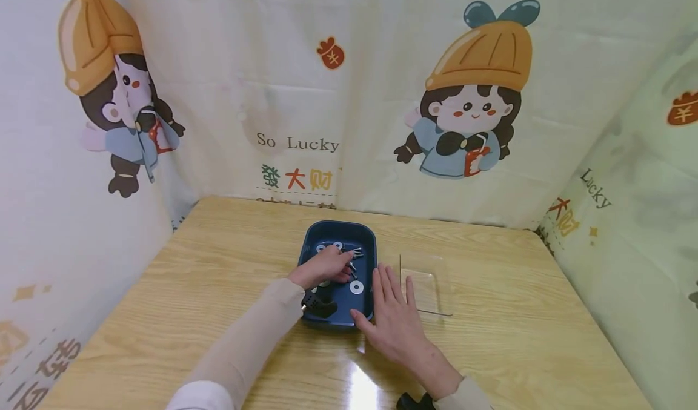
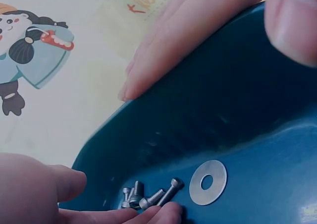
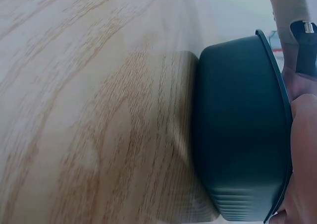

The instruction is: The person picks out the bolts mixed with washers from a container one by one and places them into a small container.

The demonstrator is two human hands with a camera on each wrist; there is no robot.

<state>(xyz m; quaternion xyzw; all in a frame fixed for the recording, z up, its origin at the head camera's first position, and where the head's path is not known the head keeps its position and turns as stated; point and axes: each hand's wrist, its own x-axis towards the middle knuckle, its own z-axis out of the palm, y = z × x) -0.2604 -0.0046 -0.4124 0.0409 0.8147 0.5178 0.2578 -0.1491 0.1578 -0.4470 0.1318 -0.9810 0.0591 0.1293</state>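
Note:
A dark blue tray (image 1: 338, 322) sits on the wooden table, holding screws and flat washers. My left hand (image 1: 326, 264) reaches inside it; its fingertips are beside several socket head screws (image 2: 158, 196), apparently touching them, with the thumb apart from the fingers. A washer (image 1: 356, 287) lies flat on the tray floor to the right of that hand, and more washers are partly hidden behind it. Along the tray's right rim rests my right hand (image 1: 395, 322), fingers straight and thumb near the tray's front right corner.
A clear plastic box (image 1: 431, 289) stands right of the tray, partly behind the right fingers. A black wrist strap part (image 1: 319, 305) hangs over the tray under the left wrist. Printed curtains (image 1: 371, 125) surround the wooden table (image 1: 518, 313).

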